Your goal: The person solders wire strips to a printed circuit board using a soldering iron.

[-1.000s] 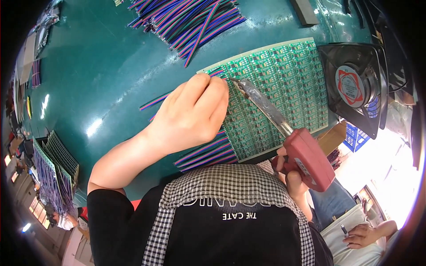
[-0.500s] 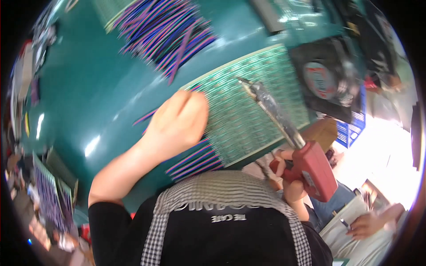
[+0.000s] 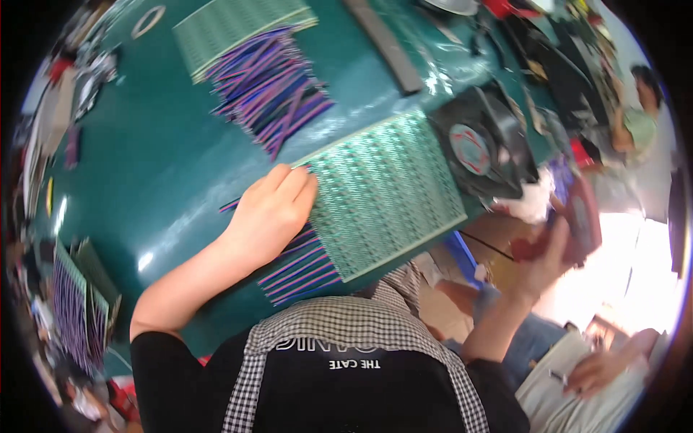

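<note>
On the green tabletop lies a panel of small green circuit boards (image 3: 382, 195). My left hand (image 3: 274, 209), fingers bent and closed, rests at the panel's left edge around a multicoloured ribbon wire (image 3: 228, 206) whose end sticks out to the left. Exactly how the fingertips pinch it is hidden under the hand. Below that hand, a row of similar ribbon wires (image 3: 299, 270) runs out from the same edge. Off to the right, away from the panel, my right hand (image 3: 543, 270) grips a red soldering gun (image 3: 581, 220), blurred; its tip cannot be made out.
A heap of ribbon wires (image 3: 267, 94) lies beside another board panel (image 3: 242, 32) at the back. A black fan (image 3: 484, 141) stands at my panel's right, a grey bar (image 3: 382, 47) behind it. Wired panels (image 3: 76, 310) stand at left. Another person's hand (image 3: 595, 368) shows lower right.
The soldering gun has swung from over the panel to the far right with my right hand. My left hand stays at the panel edge; the whole view has shifted slightly.
</note>
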`<state>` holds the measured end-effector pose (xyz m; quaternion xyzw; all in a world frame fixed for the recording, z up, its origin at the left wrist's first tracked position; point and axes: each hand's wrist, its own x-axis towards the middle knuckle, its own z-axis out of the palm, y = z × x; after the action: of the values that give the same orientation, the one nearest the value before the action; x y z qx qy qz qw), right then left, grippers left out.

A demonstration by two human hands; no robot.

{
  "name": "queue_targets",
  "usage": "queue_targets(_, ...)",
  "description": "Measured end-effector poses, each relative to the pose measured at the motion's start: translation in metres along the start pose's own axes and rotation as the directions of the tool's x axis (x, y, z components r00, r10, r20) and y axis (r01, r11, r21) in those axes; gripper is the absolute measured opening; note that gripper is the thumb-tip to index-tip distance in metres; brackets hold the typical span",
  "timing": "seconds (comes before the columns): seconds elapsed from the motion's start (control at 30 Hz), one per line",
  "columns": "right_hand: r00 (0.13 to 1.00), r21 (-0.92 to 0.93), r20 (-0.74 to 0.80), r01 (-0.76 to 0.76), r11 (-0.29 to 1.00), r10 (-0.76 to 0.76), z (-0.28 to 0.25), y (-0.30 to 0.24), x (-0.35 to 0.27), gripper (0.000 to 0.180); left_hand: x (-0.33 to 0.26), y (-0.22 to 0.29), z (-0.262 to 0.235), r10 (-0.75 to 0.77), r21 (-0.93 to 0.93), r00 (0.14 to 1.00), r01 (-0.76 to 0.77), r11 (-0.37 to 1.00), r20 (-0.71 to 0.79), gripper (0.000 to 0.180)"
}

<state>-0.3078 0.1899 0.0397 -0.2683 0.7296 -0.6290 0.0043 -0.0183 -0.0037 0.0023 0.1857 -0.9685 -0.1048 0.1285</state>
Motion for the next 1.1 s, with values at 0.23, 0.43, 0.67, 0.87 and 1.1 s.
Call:
queue_targets(0.23,0.997,0.177,-0.046,0.076,0.981,-0.069,-0.004,0.0,-0.017,0.038,0.053,-0.042,-0.013,-0.263,-0.034,0.931,0.263,0.964,-0.252,0.012)
queue_targets(0.43,0.997,0.177,-0.025,0.08,0.981,-0.077,-0.012,0.0,-0.027,0.041,0.063,-0.046,0.001,-0.355,0.115,0.906,0.388,0.915,-0.228,0.013)
queue_targets(0.67,0.989,0.398,-0.146,0.034,0.917,0.026,-0.021,-0.004,-0.032,0.041,0.058,-0.051,-0.016,-0.49,-0.557,0.847,0.309,0.771,-0.209,0.005)
queue_targets(0.87,1.0,0.564,0.025,-0.03,0.825,0.019,-0.026,0.023,-0.018,0.046,0.013,-0.029,-0.027,-0.507,-0.446,0.828,0.37,0.815,-0.24,0.008)
queue_targets(1.1,0.866,0.871,0.448,-0.479,0.112,0.221,-0.01,0.075,0.056,0.043,-0.022,-0.054,-0.008,-0.667,-0.53,0.701,0.476,0.702,-0.254,0.011)
